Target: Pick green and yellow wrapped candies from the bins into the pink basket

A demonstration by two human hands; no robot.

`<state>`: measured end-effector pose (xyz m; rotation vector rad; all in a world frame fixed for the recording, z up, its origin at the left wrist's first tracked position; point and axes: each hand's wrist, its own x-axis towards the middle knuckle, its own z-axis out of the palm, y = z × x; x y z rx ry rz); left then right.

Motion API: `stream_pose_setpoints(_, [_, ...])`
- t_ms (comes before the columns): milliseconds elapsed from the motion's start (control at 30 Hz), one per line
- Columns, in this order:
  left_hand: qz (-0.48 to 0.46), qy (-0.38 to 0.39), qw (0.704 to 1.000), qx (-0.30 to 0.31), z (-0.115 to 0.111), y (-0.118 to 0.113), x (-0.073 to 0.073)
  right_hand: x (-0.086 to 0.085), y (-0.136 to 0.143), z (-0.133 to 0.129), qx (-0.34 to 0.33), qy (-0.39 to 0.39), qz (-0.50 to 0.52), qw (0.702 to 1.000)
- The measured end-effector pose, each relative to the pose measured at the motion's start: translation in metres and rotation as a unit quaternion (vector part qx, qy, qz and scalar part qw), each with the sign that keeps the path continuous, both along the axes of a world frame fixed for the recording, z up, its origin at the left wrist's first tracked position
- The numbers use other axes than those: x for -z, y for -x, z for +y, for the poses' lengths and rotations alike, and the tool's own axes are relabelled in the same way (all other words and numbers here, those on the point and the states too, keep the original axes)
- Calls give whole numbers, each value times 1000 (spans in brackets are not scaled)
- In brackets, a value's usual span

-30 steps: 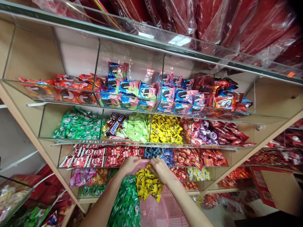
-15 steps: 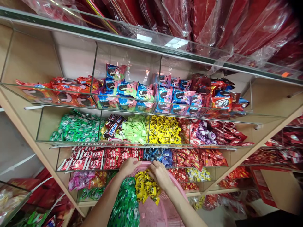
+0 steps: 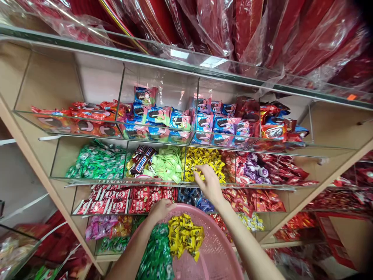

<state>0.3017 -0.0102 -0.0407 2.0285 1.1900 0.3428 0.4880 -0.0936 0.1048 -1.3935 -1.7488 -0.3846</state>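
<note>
My left hand point(image 3: 160, 210) is closed on the far rim of a pink plastic basket point(image 3: 218, 249). Inside the basket lie a pile of green-wrapped candies point(image 3: 157, 252) on the left and a heap of yellow-wrapped candies point(image 3: 185, 236) beside it. Above the basket, my right hand point(image 3: 208, 183) reaches to the front of a shelf compartment of yellow candies point(image 3: 214, 157). Its fingers are bent but apart, with nothing seen between them; their undersides are hidden.
Left of the yellow compartment are green candies point(image 3: 96, 161), Snickers bars point(image 3: 142, 163) and pale green packets point(image 3: 169, 163). Purple-wrapped sweets point(image 3: 253, 169) lie to the right. Packaged cookies point(image 3: 159, 115) fill the shelf above. Clear dividers and glass shelf edges border the compartments.
My right hand has moved up from the yellow candies in the basket to those on the shelf. My left hand stays on the rim. The view has shifted slightly.
</note>
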Motion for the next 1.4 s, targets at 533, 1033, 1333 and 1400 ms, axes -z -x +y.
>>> stream_pose_setpoints(533, [-14,-42,999,3,2,0,7,-26,-19,90,63,147,-168,973])
stream_pose_setpoints(1033, [-41,-23,999,-1,5,2,14,-18,-41,32,-15,128,-181,975])
stream_pose_setpoints(1333, [-48,-25,998,8,4,2,13,-15,-51,8,-21,143,-166,975])
stream_pose_setpoints(1400, [-47,-25,999,6,5,1,14,-16,-51,7,-19,144,-149,978])
